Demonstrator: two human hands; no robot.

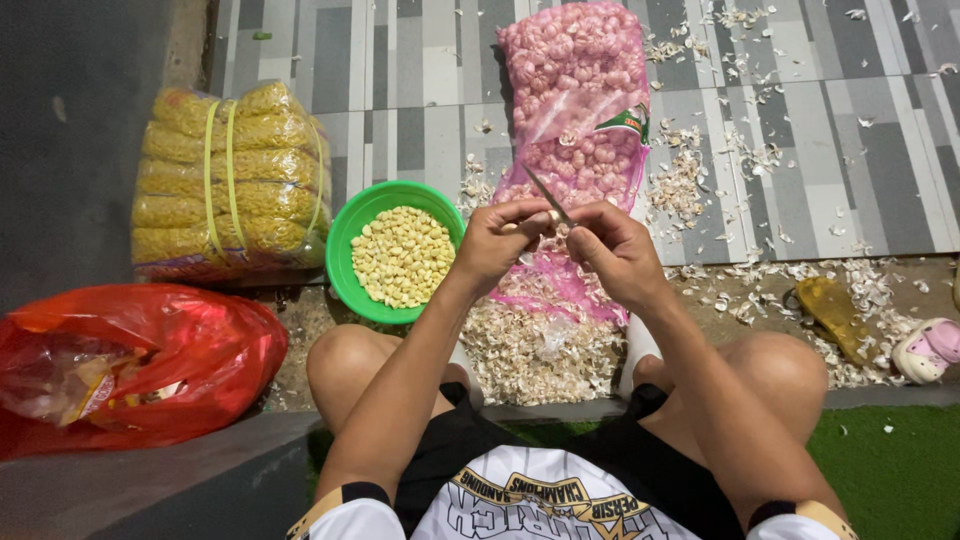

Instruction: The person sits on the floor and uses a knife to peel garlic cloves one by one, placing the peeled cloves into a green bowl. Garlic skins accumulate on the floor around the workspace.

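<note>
I see one pale garlic clove (549,217) pinched by the left hand (497,243), right hand (617,250) gripping one thin knife (547,196), one green bowl (349,232) nearby.

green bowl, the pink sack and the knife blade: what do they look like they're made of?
Green bowl: likely plastic, with a uniform bright colour and a smooth, slightly glossy rim. Pink sack: looks like open plastic mesh netting, since the garlic cloves show through it. Knife blade in the right hand: probably steel, thin, grey and faintly reflective. The left hand pinches a clove.
</note>
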